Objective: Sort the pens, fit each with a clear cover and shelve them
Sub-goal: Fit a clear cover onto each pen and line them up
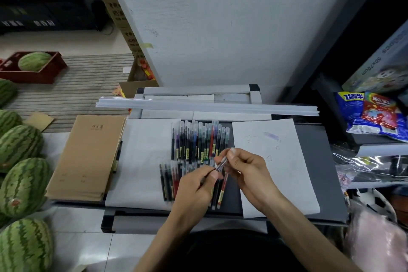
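Both hands meet over the middle of the counter (pixel 315 172), pinching one gel pen (pixel 221 164) between them. The left hand (pixel 196 181) grips the barrel's lower end at 7 o'clock. The right hand (pixel 245 165) pinches the clear upper end at 1 o'clock, probably to press the cover on along the pen's axis. The upper row of pens (pixel 198 139), at 12 o'clock from the hands, lies side by side, seemingly already covered. The lower row (pixel 170 181), at 8 o'clock and partly beneath the hands, likely awaits its turn.
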`<action>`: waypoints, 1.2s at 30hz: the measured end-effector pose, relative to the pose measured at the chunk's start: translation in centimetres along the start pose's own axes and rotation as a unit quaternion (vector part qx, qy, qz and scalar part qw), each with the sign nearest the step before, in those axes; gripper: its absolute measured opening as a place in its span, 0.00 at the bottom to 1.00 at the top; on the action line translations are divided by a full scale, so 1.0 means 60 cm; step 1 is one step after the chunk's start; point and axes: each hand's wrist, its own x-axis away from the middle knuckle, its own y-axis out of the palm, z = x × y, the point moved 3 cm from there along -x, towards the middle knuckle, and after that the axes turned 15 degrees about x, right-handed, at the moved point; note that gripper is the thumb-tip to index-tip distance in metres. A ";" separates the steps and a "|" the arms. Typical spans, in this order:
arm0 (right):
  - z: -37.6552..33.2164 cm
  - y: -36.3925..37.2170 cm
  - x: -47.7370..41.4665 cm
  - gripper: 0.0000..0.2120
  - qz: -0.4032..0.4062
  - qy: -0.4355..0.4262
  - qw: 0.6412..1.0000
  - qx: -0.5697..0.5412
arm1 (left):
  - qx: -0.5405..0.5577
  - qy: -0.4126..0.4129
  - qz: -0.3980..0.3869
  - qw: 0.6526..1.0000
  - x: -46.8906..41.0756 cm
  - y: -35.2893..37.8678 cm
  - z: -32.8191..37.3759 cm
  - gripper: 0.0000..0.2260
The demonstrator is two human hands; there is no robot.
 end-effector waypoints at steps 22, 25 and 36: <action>0.092 -0.047 -0.060 0.10 0.095 0.074 0.909 0.398 | -0.134 -0.084 -0.001 0.987 -0.024 -0.012 -0.075 0.09; 0.107 -0.058 -0.072 0.13 0.099 0.070 0.868 0.482 | -0.166 -0.090 0.058 0.980 -0.026 -0.071 -0.087 0.09; 0.119 -0.045 -0.082 0.18 0.092 0.071 0.850 0.513 | -0.324 -0.199 0.245 0.892 -0.081 -0.302 -0.168 0.19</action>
